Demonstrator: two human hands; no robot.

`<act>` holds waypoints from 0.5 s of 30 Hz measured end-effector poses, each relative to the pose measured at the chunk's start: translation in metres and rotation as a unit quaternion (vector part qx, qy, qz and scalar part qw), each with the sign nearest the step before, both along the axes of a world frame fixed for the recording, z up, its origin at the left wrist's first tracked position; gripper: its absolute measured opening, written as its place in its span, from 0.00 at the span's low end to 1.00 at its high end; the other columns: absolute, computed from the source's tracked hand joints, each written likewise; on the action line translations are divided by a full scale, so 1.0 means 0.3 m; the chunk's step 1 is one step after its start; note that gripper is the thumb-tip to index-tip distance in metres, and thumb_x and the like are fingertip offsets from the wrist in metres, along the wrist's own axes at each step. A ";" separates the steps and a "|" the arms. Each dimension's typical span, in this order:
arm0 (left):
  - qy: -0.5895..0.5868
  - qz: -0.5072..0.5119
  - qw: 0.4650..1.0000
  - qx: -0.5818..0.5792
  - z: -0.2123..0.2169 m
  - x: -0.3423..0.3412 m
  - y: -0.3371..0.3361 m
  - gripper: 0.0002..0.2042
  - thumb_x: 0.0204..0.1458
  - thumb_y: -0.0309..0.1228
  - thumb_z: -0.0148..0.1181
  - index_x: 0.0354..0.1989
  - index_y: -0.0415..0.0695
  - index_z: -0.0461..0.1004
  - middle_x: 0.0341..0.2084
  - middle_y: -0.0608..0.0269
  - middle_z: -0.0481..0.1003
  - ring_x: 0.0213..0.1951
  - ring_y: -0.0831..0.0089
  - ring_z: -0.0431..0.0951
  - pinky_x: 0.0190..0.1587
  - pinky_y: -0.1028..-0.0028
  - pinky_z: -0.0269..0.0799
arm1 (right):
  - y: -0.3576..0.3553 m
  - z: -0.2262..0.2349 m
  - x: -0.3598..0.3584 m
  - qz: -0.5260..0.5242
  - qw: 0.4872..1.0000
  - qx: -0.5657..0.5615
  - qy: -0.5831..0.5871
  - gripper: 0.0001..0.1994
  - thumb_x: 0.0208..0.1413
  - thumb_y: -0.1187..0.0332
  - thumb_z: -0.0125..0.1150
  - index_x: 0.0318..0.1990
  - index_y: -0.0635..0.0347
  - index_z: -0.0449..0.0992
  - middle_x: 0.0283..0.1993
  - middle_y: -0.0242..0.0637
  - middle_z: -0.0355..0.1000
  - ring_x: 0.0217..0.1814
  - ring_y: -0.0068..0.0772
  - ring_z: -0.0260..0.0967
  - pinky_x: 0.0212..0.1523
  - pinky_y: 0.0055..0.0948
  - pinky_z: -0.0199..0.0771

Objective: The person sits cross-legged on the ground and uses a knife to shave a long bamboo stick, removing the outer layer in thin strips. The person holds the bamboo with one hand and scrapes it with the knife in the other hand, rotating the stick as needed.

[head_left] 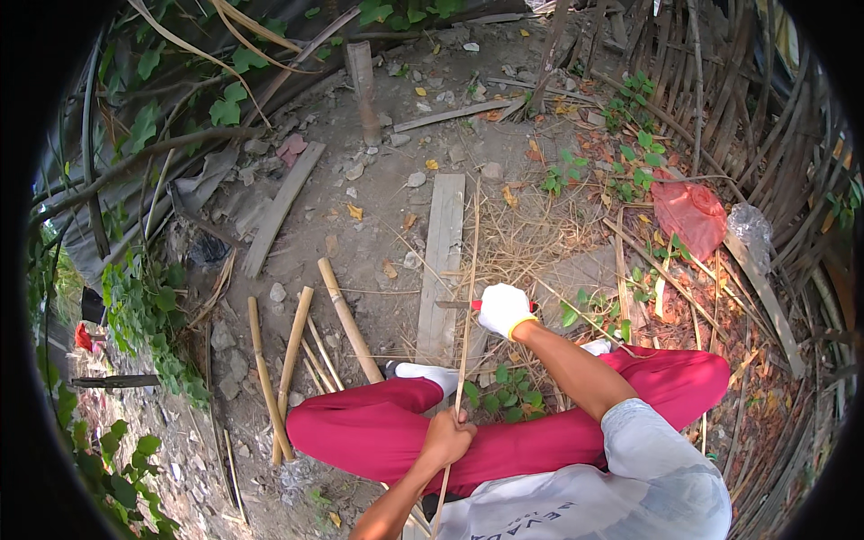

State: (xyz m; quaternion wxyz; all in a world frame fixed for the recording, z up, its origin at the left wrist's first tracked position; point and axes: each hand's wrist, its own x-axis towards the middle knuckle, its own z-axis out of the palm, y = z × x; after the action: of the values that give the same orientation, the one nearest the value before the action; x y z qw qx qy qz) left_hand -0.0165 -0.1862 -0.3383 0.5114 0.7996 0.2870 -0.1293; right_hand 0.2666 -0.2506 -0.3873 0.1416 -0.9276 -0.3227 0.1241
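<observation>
Head view shows the left hand's [449, 438] fingers clamped around a long tan strip [464, 369] over the red trousers [531, 441], which should steady it, while the gloved right hand's [506, 310] fingers close on a knife [453, 304] at the strip, blade contact hard to tell

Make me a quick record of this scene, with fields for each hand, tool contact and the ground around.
Left hand: bare, closed around a long thin strip
Right hand: white glove, gripping a red-handled knife
Contact: blade crosses strip in view; touching unclear
Ahead: grey board
Left side: tan poles
Right side: red plastic sheet
</observation>
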 end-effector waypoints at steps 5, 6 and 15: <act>0.018 -0.008 1.000 0.008 0.045 -0.070 0.017 0.08 0.46 0.28 0.59 0.25 0.40 0.65 0.16 0.50 0.70 0.21 0.57 0.71 0.30 0.61 0.69 | 0.009 0.031 0.024 0.014 0.999 -0.022 0.028 0.14 0.53 0.64 0.58 0.38 0.64 0.84 0.39 0.57 0.80 0.43 0.54 0.81 0.45 0.46 0.81; 0.020 0.005 1.000 0.004 0.043 -0.078 0.017 0.08 0.46 0.28 0.59 0.25 0.40 0.65 0.16 0.50 0.70 0.21 0.57 0.72 0.30 0.61 0.69 | 0.027 0.033 0.010 0.014 0.999 -0.018 0.026 0.14 0.53 0.64 0.58 0.38 0.64 0.84 0.39 0.57 0.80 0.43 0.54 0.81 0.44 0.46 0.81; 0.081 -0.008 0.996 -0.033 0.164 -0.285 -0.045 0.09 0.45 0.28 0.58 0.24 0.41 0.63 0.13 0.53 0.64 0.19 0.65 0.66 0.27 0.63 0.66 | -0.069 -0.002 0.185 -0.045 0.997 -0.061 -0.014 0.13 0.55 0.65 0.56 0.38 0.62 0.83 0.40 0.53 0.81 0.44 0.53 0.81 0.44 0.46 0.81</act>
State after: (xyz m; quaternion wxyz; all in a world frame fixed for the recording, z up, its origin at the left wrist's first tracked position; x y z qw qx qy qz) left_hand -0.1021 -0.1997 -0.2891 0.5117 0.7713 0.3164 -0.2077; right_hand 0.3221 -0.2713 -0.3878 0.0863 -0.9498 -0.2740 0.1243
